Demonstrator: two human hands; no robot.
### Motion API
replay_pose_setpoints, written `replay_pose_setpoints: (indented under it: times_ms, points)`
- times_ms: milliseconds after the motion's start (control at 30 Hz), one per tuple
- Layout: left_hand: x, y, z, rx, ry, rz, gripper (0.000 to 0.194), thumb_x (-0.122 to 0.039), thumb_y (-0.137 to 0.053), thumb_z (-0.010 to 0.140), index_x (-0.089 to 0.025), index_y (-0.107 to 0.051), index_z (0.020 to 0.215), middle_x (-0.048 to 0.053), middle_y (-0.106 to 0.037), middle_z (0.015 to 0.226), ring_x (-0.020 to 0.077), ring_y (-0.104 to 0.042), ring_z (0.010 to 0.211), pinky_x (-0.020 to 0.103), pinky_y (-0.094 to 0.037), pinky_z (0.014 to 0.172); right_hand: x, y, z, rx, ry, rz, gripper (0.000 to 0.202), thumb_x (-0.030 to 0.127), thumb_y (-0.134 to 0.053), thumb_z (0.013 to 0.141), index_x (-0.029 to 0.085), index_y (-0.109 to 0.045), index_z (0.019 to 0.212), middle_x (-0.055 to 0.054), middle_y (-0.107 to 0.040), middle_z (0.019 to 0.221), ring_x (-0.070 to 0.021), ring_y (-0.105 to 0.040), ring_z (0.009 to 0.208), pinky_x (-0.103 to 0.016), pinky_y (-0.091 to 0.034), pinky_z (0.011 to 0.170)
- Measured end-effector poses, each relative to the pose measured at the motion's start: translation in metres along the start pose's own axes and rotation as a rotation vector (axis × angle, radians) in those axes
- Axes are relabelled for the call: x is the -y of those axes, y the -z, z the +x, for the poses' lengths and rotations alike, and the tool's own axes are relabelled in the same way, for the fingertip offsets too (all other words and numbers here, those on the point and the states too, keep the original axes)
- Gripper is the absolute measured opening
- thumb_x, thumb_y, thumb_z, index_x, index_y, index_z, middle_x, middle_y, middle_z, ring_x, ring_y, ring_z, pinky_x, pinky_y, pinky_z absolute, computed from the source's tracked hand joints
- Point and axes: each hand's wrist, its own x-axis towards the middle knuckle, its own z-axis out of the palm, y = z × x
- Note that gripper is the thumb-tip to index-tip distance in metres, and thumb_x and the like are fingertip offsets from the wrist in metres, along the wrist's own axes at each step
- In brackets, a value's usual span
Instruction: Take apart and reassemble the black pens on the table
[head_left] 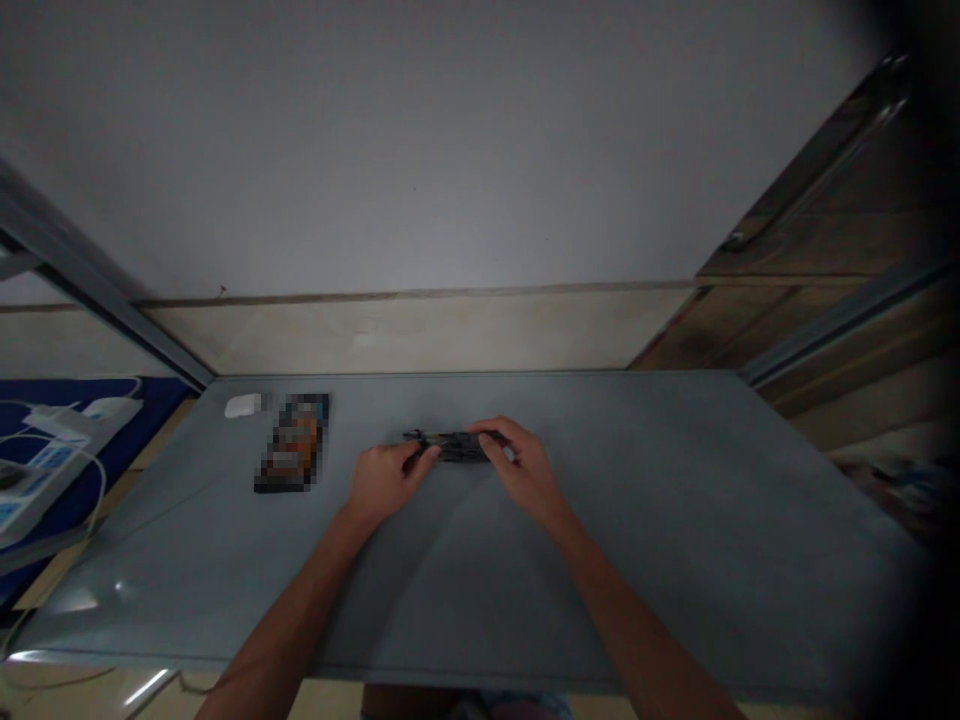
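A dark, narrow bundle of what look like slim black pieces (459, 447) lies crosswise over the middle of the grey table; its exact kind is too small and dim to make out. My left hand (386, 480) pinches its left end between thumb and fingers. At the opposite end, my right hand (521, 465) grips it, thumb in front and fingers curled over the back. The bundle is low, on or just above the tabletop. Parts of both its ends are hidden by my fingers.
Left of my hands lies a phone-like dark slab (292, 445), its face pixelated. A small white object (242, 405) sits behind it. White power strips (56, 460) with cables rest on a blue surface beyond the grey table's (675, 560) left edge. A wall (450, 335) stands behind.
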Motion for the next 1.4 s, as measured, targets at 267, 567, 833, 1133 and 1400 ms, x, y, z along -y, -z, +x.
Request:
replay_pose_setpoints:
  times_ms: [267, 567, 833, 1133, 1400]
  points:
    - [-0.001, 0.001, -0.002, -0.018, -0.011, 0.014, 0.053, -0.056, -0.032, 0.093, -0.019, -0.059, 0.067, 0.002, -0.059, 0.055, 0.0139, -0.057, 0.052, 0.023, -0.027, 0.051, -0.028, 0.003, 0.009, -0.15, -0.089, -0.214, 0.027, 0.02, -0.051, 0.086, 0.019, -0.063, 0.11, -0.008, -0.068, 0.105, -0.0193, -0.063, 0.09, -0.034, -0.049, 0.08]
    - [-0.001, -0.005, -0.002, 0.034, -0.067, -0.008, 0.042, -0.046, -0.032, 0.096, -0.019, -0.058, 0.076, 0.002, -0.062, 0.061, 0.0147, -0.059, 0.055, 0.023, -0.034, 0.053, -0.051, 0.007, 0.01, -0.159, -0.044, -0.394, 0.023, 0.017, -0.055, 0.082, 0.019, -0.065, 0.103, -0.008, -0.064, 0.091, -0.0219, -0.06, 0.085, -0.041, -0.047, 0.084]
    - [-0.001, -0.011, -0.005, 0.066, -0.165, -0.117, 0.031, -0.032, -0.032, 0.096, -0.019, -0.057, 0.108, 0.005, -0.07, 0.085, 0.0164, -0.066, 0.07, 0.025, -0.047, 0.064, -0.008, -0.009, 0.0, -0.028, 0.056, -0.22, 0.031, 0.038, -0.039, 0.097, 0.022, -0.062, 0.083, -0.006, -0.065, 0.077, -0.0201, -0.061, 0.075, -0.032, -0.046, 0.073]
    - [-0.006, -0.011, -0.005, 0.128, -0.284, -0.124, 0.04, -0.038, -0.033, 0.098, -0.027, -0.051, 0.131, 0.005, -0.072, 0.098, 0.0168, -0.068, 0.079, 0.027, -0.051, 0.072, 0.007, -0.021, -0.008, 0.067, -0.043, -0.117, 0.04, 0.044, -0.043, 0.094, 0.021, -0.043, 0.061, 0.004, -0.043, 0.053, -0.0129, -0.044, 0.05, -0.025, -0.032, 0.048]
    - [-0.004, -0.005, -0.001, -0.018, 0.04, -0.324, 0.049, -0.046, -0.025, 0.098, -0.017, -0.061, 0.079, 0.001, -0.057, 0.059, 0.0133, -0.056, 0.054, 0.023, -0.037, 0.055, 0.0, -0.011, -0.004, 0.037, -0.094, 0.076, 0.034, 0.046, -0.045, 0.093, 0.021, -0.053, 0.072, 0.002, -0.052, 0.061, -0.014, -0.05, 0.056, -0.023, -0.037, 0.051]
